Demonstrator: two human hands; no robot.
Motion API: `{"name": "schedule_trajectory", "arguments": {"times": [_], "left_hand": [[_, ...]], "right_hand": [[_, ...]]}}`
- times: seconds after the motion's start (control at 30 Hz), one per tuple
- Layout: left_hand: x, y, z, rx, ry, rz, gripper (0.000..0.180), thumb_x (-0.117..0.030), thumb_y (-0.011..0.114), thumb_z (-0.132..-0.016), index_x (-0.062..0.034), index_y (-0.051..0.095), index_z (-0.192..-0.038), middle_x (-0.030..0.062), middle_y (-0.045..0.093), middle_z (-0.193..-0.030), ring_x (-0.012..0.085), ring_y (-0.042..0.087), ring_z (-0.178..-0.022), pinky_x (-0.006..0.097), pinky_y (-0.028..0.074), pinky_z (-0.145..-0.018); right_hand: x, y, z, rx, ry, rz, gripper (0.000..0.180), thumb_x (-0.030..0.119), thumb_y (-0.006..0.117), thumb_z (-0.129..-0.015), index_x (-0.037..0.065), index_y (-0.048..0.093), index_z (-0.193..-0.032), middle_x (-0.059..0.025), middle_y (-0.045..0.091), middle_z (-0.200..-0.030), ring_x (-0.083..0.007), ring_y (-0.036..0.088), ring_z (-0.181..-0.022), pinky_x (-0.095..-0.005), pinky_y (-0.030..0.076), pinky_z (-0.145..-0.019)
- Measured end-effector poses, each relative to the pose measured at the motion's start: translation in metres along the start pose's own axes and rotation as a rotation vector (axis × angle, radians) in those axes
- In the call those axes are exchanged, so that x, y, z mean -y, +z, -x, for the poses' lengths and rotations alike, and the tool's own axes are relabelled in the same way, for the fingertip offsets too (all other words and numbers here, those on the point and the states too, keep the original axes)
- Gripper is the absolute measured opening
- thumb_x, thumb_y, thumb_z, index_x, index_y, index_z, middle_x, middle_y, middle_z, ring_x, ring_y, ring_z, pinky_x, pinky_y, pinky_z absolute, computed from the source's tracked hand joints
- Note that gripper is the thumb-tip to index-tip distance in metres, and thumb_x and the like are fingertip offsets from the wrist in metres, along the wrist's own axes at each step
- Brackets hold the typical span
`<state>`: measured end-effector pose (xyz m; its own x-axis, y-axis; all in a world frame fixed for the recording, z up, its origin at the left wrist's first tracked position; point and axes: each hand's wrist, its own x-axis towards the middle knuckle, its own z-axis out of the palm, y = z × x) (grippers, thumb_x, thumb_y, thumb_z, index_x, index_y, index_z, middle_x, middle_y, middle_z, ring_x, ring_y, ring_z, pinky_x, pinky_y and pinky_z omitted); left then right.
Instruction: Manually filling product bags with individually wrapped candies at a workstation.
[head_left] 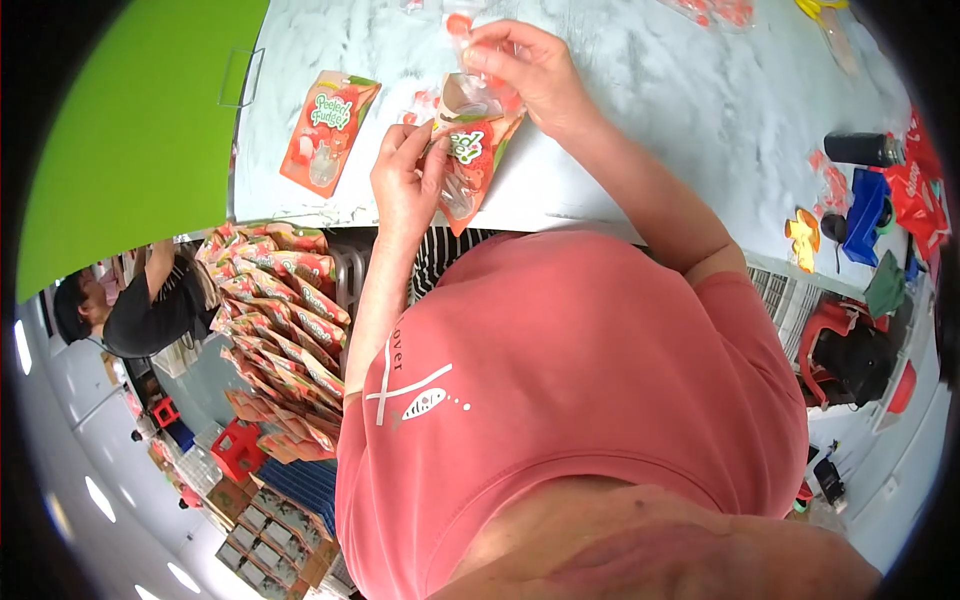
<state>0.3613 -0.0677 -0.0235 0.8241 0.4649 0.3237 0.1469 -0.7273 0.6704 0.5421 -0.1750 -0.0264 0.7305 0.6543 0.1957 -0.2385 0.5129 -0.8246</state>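
My left hand (405, 178) grips the side of an orange-and-green snack pouch (470, 165) held open over the edge of a pale marbled table (650, 90). Above the pouch's mouth, my right hand (525, 70) pinches a small clear wrapped sweet (462, 32) with red in it. A second pouch of the same kind (328, 130) lies flat on the table to the left, apart from both hands.
A long row of the same orange pouches (280, 330) is stacked below the table at left. Another person in black (145, 305) works at far left. Red, blue and yellow items (870, 215) and a black cylinder (862, 148) crowd the table's right end.
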Motion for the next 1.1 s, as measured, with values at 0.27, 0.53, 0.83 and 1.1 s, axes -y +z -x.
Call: {"name": "schedule_trajectory", "arguments": {"times": [0.27, 0.53, 0.83, 1.1], "left_hand": [[0.003, 0.005, -0.004, -0.031, -0.039, 0.036, 0.023, -0.007, 0.07, -0.087, -0.0021, 0.07, -0.11, 0.0076, 0.058, -0.08, 0.0176, 0.059, -0.068, 0.029, 0.048, -0.06], [0.003, 0.007, -0.005, -0.024, -0.008, 0.053, 0.023, -0.004, 0.07, -0.087, -0.0023, 0.071, -0.11, 0.0063, 0.057, -0.078, 0.0154, 0.057, -0.067, 0.028, 0.047, -0.059], [0.004, 0.002, -0.001, 0.017, 0.019, 0.177, 0.022, 0.0, 0.069, -0.089, 0.0, 0.069, -0.111, 0.0071, 0.061, -0.095, 0.0118, 0.062, -0.082, 0.023, 0.056, -0.066], [0.009, -0.048, 0.026, -0.233, -0.111, 0.519, 0.023, 0.01, 0.068, -0.084, 0.0035, 0.069, -0.106, 0.0078, 0.061, -0.103, 0.0146, 0.06, -0.096, 0.026, 0.053, -0.081]], "right_hand": [[-0.01, -0.018, 0.002, 0.275, -0.226, 0.365, 0.012, 0.007, 0.067, -0.09, 0.001, 0.066, -0.101, -0.0001, 0.063, -0.097, -0.0088, 0.059, -0.091, -0.0242, 0.047, -0.084], [0.006, -0.007, -0.002, 0.223, 0.048, 0.555, 0.02, 0.017, 0.059, -0.097, 0.001, 0.064, -0.109, -0.0057, 0.066, -0.097, -0.0115, 0.061, -0.089, -0.0274, 0.049, -0.083], [0.025, 0.019, -0.012, 0.344, 0.058, 0.889, 0.04, 0.032, 0.05, -0.102, 0.004, 0.061, -0.127, -0.0126, 0.068, -0.12, -0.0205, 0.065, -0.106, -0.0331, 0.049, -0.092], [-0.002, -0.015, -0.04, 0.065, -0.735, 0.39, 0.013, 0.017, 0.06, -0.097, 0.004, 0.06, -0.097, 0.0006, 0.054, -0.073, -0.0044, 0.045, -0.056, -0.0187, 0.032, -0.045]]}}
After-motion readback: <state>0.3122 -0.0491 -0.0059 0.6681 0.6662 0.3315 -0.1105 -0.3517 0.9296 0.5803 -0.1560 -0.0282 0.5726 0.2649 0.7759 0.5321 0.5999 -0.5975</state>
